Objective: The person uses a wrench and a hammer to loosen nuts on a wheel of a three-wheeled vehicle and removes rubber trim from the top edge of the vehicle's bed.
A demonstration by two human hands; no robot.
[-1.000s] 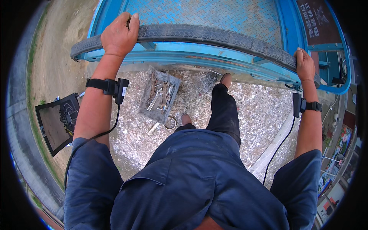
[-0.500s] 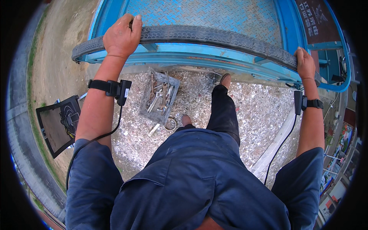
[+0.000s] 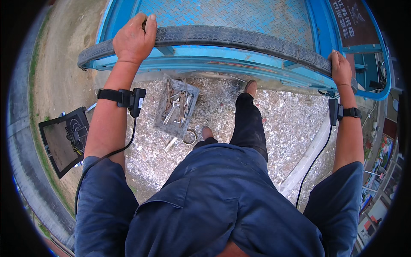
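Note:
A long black rail (image 3: 231,37), faced with what looks like tyre tread, runs across the near edge of a blue cart bed (image 3: 239,13). Towards its left end, my left hand (image 3: 135,40) is closed over it, the thumb lying along the top. My right hand (image 3: 341,70) wraps the rail near its right end, with part of the fingers out of sight. Both arms reach straight forward and wear black wrist straps with small cabled devices. Diamond-patterned metal plate forms the bed's floor.
On the speckled ground between me and the cart stands a grey crate (image 3: 188,109) of wrenches. A small round tin (image 3: 189,137) sits beside it, near my feet. To the left is a black-framed panel (image 3: 65,139). A pale strip (image 3: 306,160) lies on the right.
The rail and both hands sit very slightly higher in the picture than before. Both hands keep their hold on the rail.

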